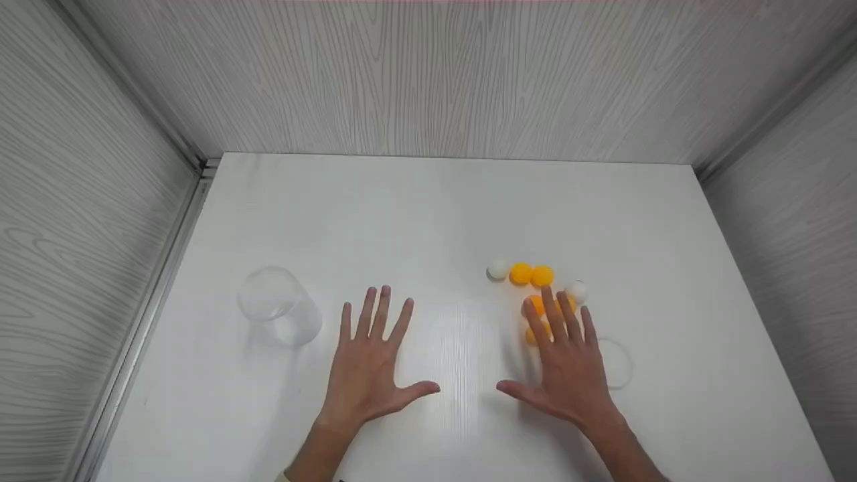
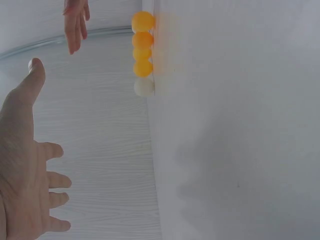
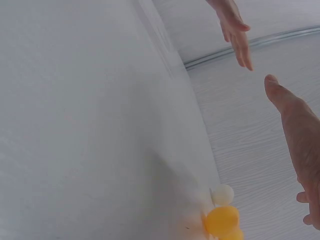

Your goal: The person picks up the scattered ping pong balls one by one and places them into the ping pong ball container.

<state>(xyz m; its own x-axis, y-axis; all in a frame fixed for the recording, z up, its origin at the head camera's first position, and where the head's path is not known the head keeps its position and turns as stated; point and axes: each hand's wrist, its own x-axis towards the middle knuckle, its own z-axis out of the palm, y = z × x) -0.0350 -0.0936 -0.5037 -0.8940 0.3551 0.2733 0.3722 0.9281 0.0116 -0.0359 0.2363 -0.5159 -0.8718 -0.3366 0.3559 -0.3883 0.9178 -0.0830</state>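
Observation:
Both hands are held over a white table with fingers straight and spread, gripping nothing. The left hand (image 1: pixel 365 375) is nearest a clear plastic cup (image 1: pixel 294 321), which stands to its left. My right hand (image 1: pixel 574 375) hovers over several orange ping-pong balls (image 1: pixel 521 273) and partly hides some of them. A white ping-pong ball (image 1: pixel 497 270) sits at the left end of the group, and another white ball (image 1: pixel 576 290) lies beyond the right fingertips. In the left wrist view, orange balls (image 2: pixel 143 21) line up on the tabletop, away from the left hand (image 2: pixel 25 165).
A thin, pale ring-shaped outline (image 1: pixel 631 368) lies on the table (image 1: pixel 442 221) just right of the right hand; its kind is unclear. Wood-grain panels (image 1: pixel 435 80) rise behind the table and on both sides. A metal rail (image 1: pixel 147 314) runs along the left edge.

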